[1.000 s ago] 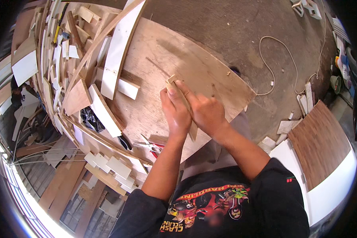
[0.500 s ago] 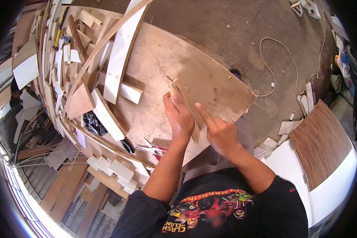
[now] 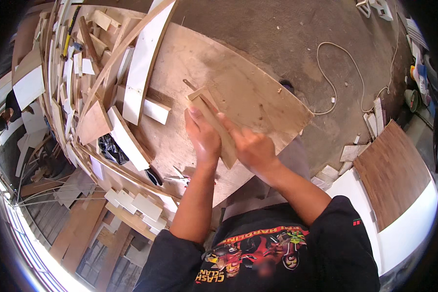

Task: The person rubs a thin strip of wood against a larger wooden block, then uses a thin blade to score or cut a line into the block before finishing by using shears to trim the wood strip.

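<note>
Head view: the left hand point(image 3: 202, 138) was closed around a narrow wooden piece point(image 3: 221, 140) near the clock's centre, its thumb lying up the face and its fingers mostly hidden behind. The right hand point(image 3: 253, 148) was curled, its index finger stretched toward 11 o'clock along a thin dark strip point(image 3: 188, 84). It seemed to grip the strip's near end, though the palm was out of sight. Half a second before, that finger sat back, apart from the wood; now it met the wood's edge, and the strip's tip poked further past the far end. This looked like a forward stroke along the wood, with the left hand steadying. The piece had also shifted toward 10 o'clock, showing more of its broad face.

The wood was pale, flat and straight-sided, with a squared end; the strip was slim, with what looked like a small hole near its tip. Beneath both spread a scuffed, dusty plywood sheet point(image 3: 248, 82). At 8 o'clock lay a metal hand tool point(image 3: 179, 177), partly hidden by the forearm; at 9, crumpled, shiny black plastic point(image 3: 113, 150). A long white-faced board point(image 3: 143, 73) slanted at 10 to 11. Farther out, a pale cable point(image 3: 330, 92) looped across rough floor at 2, and a brown wood-grain panel point(image 3: 394, 170) stood out at 3.
</note>
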The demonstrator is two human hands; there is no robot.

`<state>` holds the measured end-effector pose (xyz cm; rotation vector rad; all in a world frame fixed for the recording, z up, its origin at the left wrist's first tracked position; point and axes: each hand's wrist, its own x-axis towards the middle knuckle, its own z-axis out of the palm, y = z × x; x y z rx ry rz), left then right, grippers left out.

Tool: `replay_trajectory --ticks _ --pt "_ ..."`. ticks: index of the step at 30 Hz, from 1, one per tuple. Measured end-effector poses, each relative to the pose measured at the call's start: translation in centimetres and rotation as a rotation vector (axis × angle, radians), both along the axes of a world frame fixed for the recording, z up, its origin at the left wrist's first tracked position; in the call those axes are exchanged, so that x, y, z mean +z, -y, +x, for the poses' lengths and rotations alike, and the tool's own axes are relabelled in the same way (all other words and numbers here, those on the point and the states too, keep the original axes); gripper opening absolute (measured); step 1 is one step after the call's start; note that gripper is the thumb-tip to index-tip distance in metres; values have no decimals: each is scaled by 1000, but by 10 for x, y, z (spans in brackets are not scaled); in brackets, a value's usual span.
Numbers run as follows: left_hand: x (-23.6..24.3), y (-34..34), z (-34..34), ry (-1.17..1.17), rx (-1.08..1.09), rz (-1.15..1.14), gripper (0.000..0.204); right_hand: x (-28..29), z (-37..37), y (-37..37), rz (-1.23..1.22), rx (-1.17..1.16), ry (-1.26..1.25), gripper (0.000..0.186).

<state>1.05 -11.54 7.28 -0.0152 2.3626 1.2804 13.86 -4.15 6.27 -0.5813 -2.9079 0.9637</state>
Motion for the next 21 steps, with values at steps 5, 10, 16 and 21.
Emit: replay_trajectory --ticks 5,10,16,21 --pt "-2 4 8 -205 -134 -80 48 23 27 -6 25 -2 113 75" --pt "25 -10 16 -39 -212 -54 45 22 23 -16 -11 -19 70 77" --pt "13 -36 30 -249 -228 -145 43 16 23 -18 -28 -87 51 79" --pt "5 -39 29 -316 -206 -157 42 23 24 -24 -4 -51 72 77"
